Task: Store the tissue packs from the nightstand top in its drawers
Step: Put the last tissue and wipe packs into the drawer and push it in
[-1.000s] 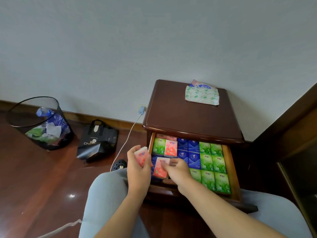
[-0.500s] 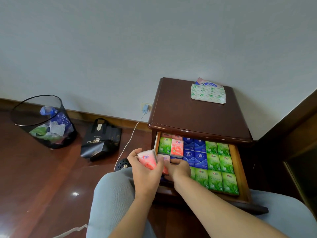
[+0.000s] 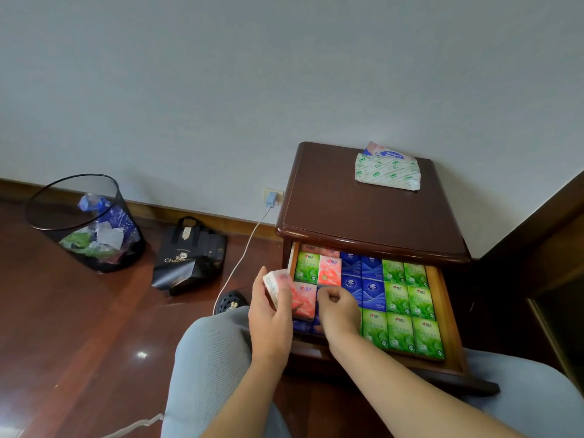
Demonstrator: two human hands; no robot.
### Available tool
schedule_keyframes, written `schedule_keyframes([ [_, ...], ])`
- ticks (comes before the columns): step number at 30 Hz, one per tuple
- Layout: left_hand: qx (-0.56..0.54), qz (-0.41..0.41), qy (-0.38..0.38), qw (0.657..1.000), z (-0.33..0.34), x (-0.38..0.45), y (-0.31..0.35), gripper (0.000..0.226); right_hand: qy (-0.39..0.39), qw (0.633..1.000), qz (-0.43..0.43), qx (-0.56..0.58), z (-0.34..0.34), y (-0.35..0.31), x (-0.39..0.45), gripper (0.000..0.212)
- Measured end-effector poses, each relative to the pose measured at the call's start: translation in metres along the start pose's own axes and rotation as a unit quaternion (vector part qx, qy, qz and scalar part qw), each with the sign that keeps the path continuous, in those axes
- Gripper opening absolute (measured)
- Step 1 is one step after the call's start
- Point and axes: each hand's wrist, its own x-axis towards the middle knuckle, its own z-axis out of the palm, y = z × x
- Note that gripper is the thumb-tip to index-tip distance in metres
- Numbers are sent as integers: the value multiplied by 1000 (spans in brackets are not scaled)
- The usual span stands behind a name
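Observation:
The nightstand (image 3: 363,213) has its top drawer (image 3: 440,314) pulled out, packed with rows of green, blue and pink tissue packs. My left hand (image 3: 268,320) grips a pink tissue pack (image 3: 275,286) just outside the drawer's left front corner. My right hand (image 3: 339,312) hovers over the drawer's front left part with curled fingers and nothing visible in them, right beside a pink pack (image 3: 305,300) lying in the drawer. On the nightstand top, at the back right, lie a green-and-white soft tissue pack (image 3: 387,172) and a blue-pink one (image 3: 384,153) partly under it.
A black mesh waste bin (image 3: 85,222) with rubbish stands on the wooden floor at the left. A black paper bag (image 3: 189,257) lies by the wall. A white charger cable (image 3: 243,251) runs from the wall socket down to the floor. My knees in grey trousers flank the drawer.
My right hand has set its pink pack down into the drawer's left column and let go. My left hand with its pink pack has moved closer to the drawer.

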Motion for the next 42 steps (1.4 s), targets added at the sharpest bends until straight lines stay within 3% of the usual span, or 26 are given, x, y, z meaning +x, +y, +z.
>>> schedule_keyframes([
  [3,-5,-4,1,1000,1,-1,-1,43,-49,996,-64,46,-12,-4,-10,15],
  [8,21,8,-15,1000,2,-1,0,35,-233,963,-36,130,-27,-18,-26,16],
  [15,83,19,-39,996,3,-3,2,20,-314,935,12,164,-45,-12,-21,29],
  [18,138,39,-21,990,2,-1,2,28,-287,947,-3,147,-57,-8,-13,30],
  [22,202,23,-17,979,3,7,-4,33,-142,986,11,87,-71,2,6,23],
  [25,259,31,-27,965,8,8,-9,37,-95,995,11,12,-72,12,18,24],
  [32,330,13,-63,942,14,12,-12,52,-67,998,-2,-21,-50,22,22,27],
  [36,339,5,-67,938,14,11,-12,51,-63,993,-54,-82,-50,24,19,35],
  [42,368,1,-79,927,19,9,-10,51,-106,963,-142,-201,-56,18,9,78],
])
